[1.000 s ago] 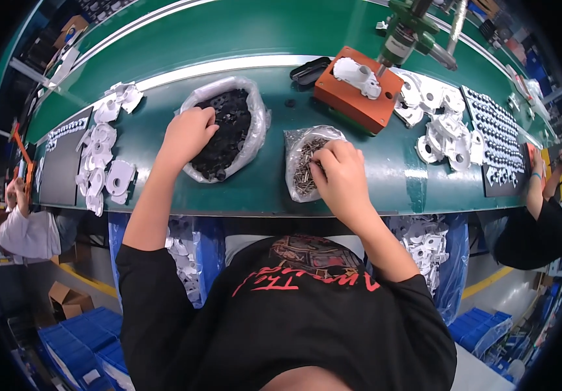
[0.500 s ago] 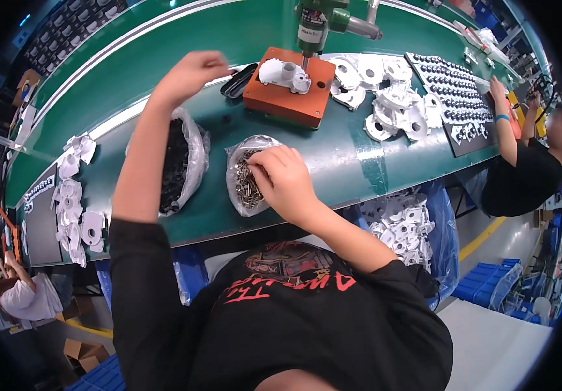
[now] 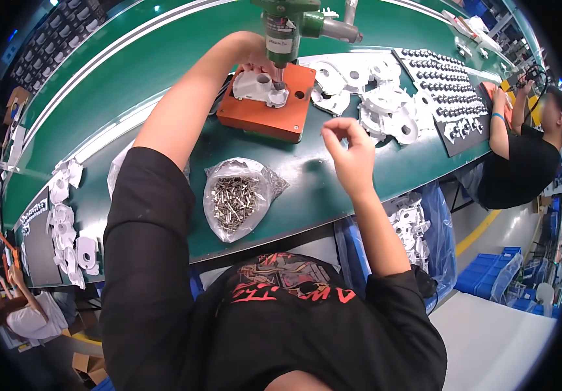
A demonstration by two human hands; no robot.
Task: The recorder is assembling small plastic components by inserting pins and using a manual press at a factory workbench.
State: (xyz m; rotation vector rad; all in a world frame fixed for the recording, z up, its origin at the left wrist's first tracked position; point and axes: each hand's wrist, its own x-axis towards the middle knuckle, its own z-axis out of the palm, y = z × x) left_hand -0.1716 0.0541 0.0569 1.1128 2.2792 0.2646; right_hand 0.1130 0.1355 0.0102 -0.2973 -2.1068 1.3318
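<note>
My left hand (image 3: 253,51) reaches to the far side of an orange fixture block (image 3: 261,124). Its bent fingers are close to a white plastic part (image 3: 248,88) lying on the block, and the green press head (image 3: 282,36) partly hides them. A small dark piece (image 3: 279,85) sits on the white part under the press's metal tip. Off to the right of the block, my right hand (image 3: 353,156) is raised above the table, thumb and forefinger pinched together; anything between them is too small to make out. Below is a clear bag of metal screws (image 3: 234,202).
White plastic parts (image 3: 388,107) are piled right of the block. Beyond them lies a board with rows of black pieces (image 3: 441,81). More white parts (image 3: 64,228) line the left. A blue-lined bin (image 3: 441,228) stands below the table edge. A co-worker (image 3: 522,150) works at far right.
My left hand has moved right, to the fixture block. My right hand has left the bag of screws and moved up and right. A small dark piece now shows under the press tip.
</note>
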